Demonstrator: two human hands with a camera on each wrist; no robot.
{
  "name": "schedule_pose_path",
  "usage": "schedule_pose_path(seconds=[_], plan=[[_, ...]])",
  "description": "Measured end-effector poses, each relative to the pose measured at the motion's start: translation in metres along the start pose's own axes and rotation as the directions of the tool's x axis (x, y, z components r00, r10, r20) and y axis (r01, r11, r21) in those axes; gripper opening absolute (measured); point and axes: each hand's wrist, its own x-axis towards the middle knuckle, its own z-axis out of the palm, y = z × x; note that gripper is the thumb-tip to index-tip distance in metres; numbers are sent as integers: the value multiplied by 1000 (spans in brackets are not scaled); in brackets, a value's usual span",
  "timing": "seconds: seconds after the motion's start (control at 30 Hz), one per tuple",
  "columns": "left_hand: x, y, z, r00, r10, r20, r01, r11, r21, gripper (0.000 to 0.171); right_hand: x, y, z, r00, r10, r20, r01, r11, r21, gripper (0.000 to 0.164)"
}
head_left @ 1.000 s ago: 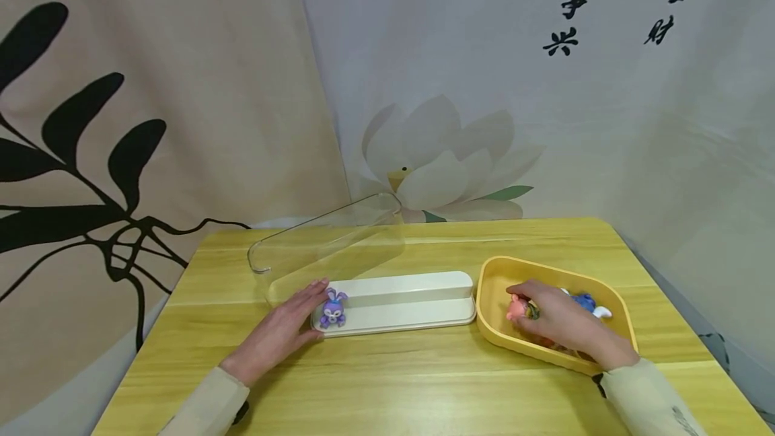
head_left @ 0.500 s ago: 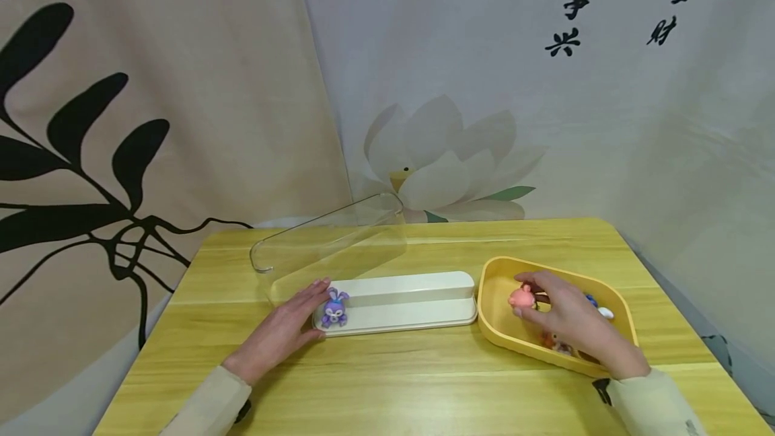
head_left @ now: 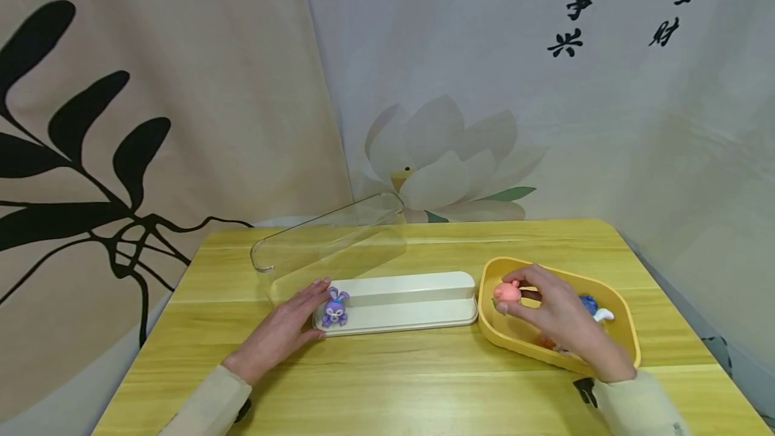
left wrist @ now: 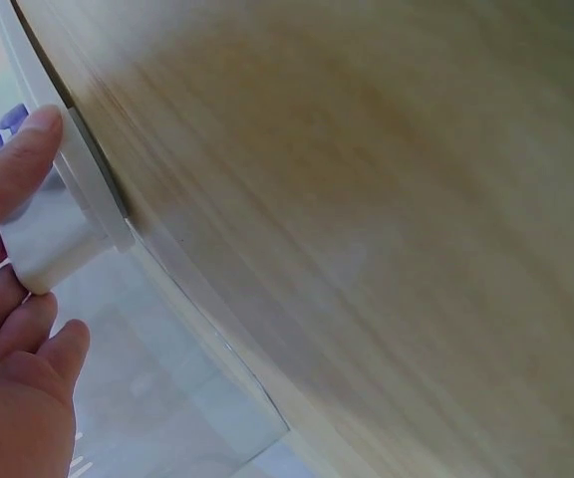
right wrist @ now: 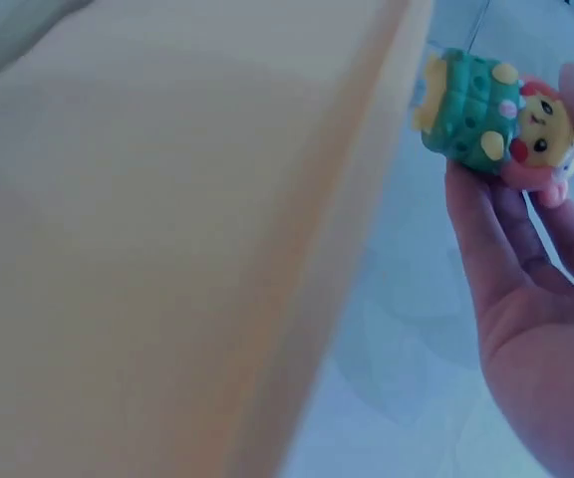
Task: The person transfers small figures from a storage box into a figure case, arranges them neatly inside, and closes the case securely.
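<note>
My left hand (head_left: 281,328) grips the left end of a long white stepped display base (head_left: 406,315), thumb at its front edge and fingers behind, as the left wrist view shows. On that end stands a purple rabbit figurine (head_left: 335,308). Over the left part of a yellow tray (head_left: 498,335), my right hand (head_left: 563,311) pinches a small figurine (head_left: 507,292) between thumb and fingers. The right wrist view shows this figurine (right wrist: 481,115) has pink hair, a yellow face and a green dotted body. A blue and white figurine (head_left: 596,308) lies in the tray, partly behind the hand.
Behind the base, a clear plastic cover (head_left: 329,241) lies on the wooden table (head_left: 387,382). The yellow tray stands close to the base's right end. A printed cloth (head_left: 454,52) hangs behind the table.
My right hand has lifted the pink-haired figurine from among the others in the yellow tray and shifted left with it, turning it. The left hand stays on the base.
</note>
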Motion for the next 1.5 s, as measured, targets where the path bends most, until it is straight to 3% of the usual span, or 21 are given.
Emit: schedule_pose_path(seconds=[0.23,0.33,0.63,1.03,1.23,1.5], plan=[[-1,0,-1,1000,3,-3,-3,1000,1,75,7,-9,20,994,108,-4,-106,982,154,40],[0,0,-1,1000,7,-5,-7,1000,-4,74,12,-15,32,993,117,6,-115,971,212,43],[0,0,-1,1000,5,-2,-5,1000,-2,74,27,-41,64,1000,5,21,-10,966,257,40],[1,0,-2,1000,6,8,-6,1000,10,75,47,-70,105,996,-66,54,47,953,298,47],[1,0,-2,1000,4,11,-4,1000,2,75,57,-80,128,994,-77,78,49,949,312,43],[1,0,-2,1000,-12,21,12,1000,-7,75,65,-89,155,989,-114,97,82,955,284,44]])
